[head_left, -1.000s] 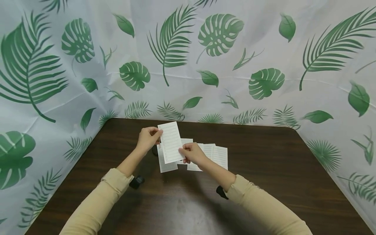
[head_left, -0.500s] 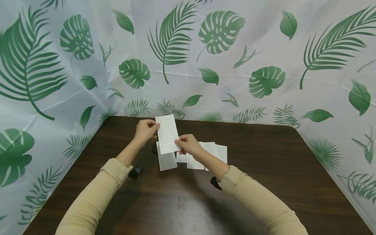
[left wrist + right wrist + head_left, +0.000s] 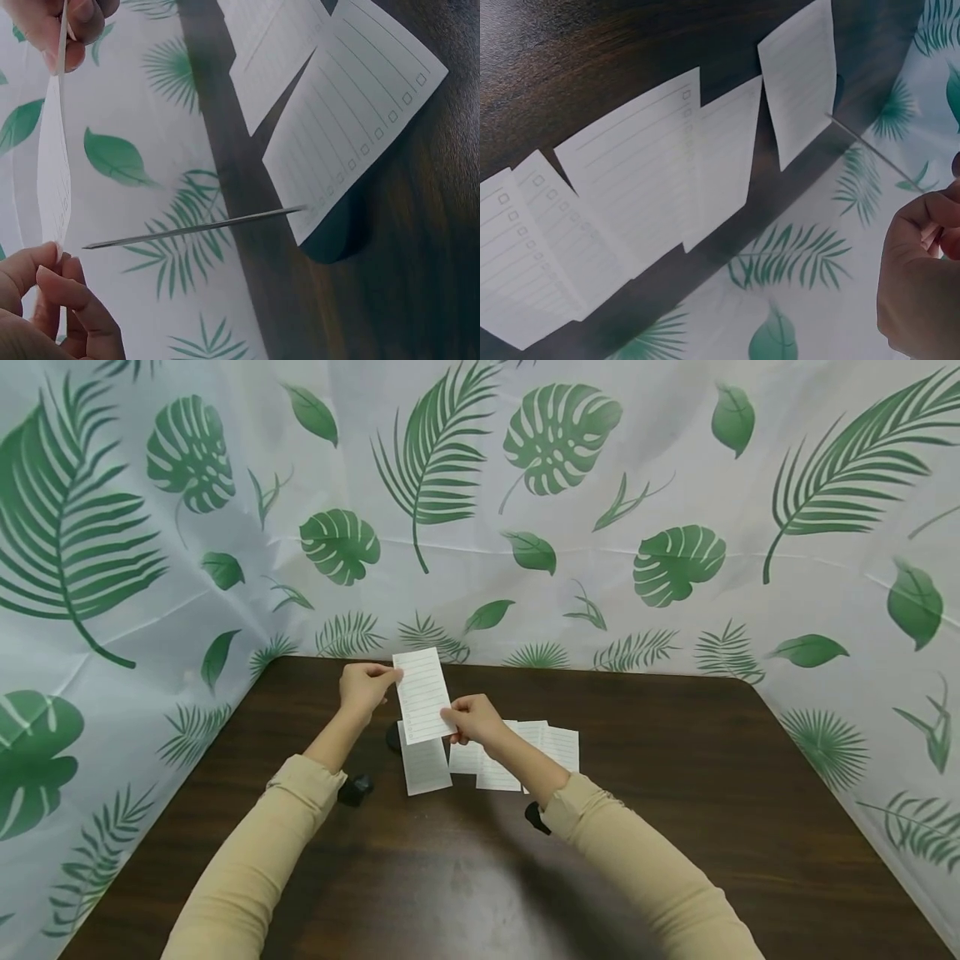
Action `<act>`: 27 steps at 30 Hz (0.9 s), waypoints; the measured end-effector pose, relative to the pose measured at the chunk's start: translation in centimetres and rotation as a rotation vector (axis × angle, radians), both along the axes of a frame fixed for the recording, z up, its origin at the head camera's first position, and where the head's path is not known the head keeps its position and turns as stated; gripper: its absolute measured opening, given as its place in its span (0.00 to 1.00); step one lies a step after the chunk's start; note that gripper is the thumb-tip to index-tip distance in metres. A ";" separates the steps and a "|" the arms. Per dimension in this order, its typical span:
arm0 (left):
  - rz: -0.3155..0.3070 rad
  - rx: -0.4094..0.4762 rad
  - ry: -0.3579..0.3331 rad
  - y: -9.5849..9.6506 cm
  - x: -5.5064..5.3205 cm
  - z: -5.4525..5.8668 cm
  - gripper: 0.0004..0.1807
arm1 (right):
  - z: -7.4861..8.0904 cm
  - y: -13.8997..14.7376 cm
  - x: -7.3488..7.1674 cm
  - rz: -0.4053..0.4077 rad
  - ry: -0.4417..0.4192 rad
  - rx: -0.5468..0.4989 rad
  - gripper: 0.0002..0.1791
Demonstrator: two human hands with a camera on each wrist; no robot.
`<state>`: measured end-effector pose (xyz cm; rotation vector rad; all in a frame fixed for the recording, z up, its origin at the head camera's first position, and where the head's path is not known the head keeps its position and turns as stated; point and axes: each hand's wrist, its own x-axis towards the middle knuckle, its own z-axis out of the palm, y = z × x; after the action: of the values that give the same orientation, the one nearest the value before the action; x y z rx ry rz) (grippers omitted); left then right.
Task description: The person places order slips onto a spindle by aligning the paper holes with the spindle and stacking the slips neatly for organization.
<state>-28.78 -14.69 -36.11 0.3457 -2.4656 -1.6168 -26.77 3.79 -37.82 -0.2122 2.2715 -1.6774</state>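
My left hand [image 3: 362,690] pinches the upper left edge of a white lined checklist sheet [image 3: 423,695]. The sheet's lower right edge is pinched by my right hand [image 3: 477,723], so it hangs between both hands above the table. Below it stands a paper spike with a thin metal rod [image 3: 187,229] and a round dark base [image 3: 393,737]. Another checklist sheet [image 3: 360,97] covers part of that base; the rod meets it near a corner, though I cannot tell whether it pierces it. In the left wrist view the held sheet appears edge-on, beside the rod's tip.
Several more checklist sheets [image 3: 637,165] lie overlapping in a row on the dark wooden table [image 3: 712,827], right of the spike. A white curtain [image 3: 585,535] with green leaves stands behind the table's far edge. Dark wrist cameras [image 3: 356,789] hang beneath both forearms.
Both hands have moved a little up and to the left, carrying the held checklist sheet with them. The sheets on the table keep their places.
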 end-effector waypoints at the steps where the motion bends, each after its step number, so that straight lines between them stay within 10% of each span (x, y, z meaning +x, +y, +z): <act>1: 0.002 0.009 -0.003 0.0 -0.1 -0.1 0.15 | -0.1 0.0 -0.1 0.000 -0.003 -0.002 0.12; 27: 0.038 0.020 -0.037 0.1 -0.8 -1.9 0.13 | -1.0 -0.4 -0.6 -0.028 -0.052 0.015 0.11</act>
<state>-29.57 -14.64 -37.96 0.4259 -2.4554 -1.6354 -27.35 3.34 -38.80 -0.1328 2.2586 -1.6587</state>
